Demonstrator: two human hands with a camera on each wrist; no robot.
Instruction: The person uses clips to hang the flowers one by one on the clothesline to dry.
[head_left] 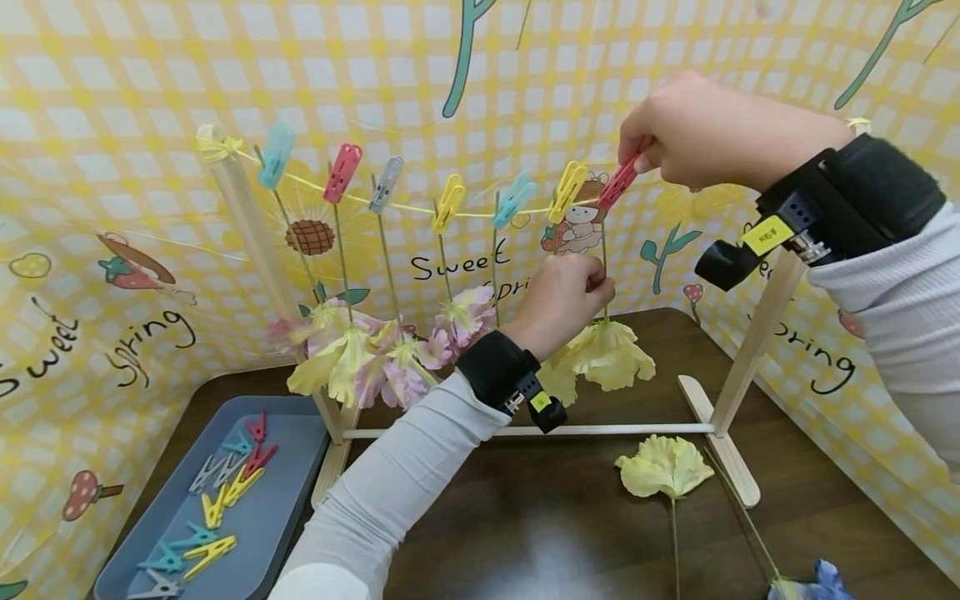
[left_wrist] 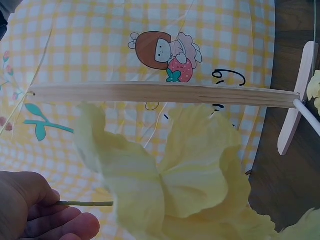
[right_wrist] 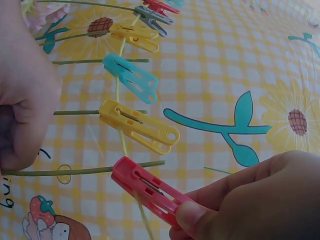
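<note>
My right hand (head_left: 686, 133) pinches the handle end of a red clothespin (right_wrist: 145, 187) at the right of a yellow string (head_left: 412, 208). In the right wrist view, the clothespin's nose meets both the string and a green stem (right_wrist: 75, 172). Lower down, my left hand (head_left: 562, 296) pinches that stem between thumb and fingers. A pale yellow artificial flower (head_left: 611, 354) hangs head-down from it and fills much of the left wrist view. Left along the string, several clothespins, the nearest a yellow one (head_left: 567, 192), hold more upside-down flowers (head_left: 337, 350).
The string hangs between wooden posts (head_left: 247, 225) joined by a white rod (head_left: 622, 430). A blue-grey tray (head_left: 288, 492) with loose clothespins stands front left. At front right on the dark table (head_left: 555, 533) lie a yellow flower (head_left: 666, 467) and a blue one (head_left: 810, 587).
</note>
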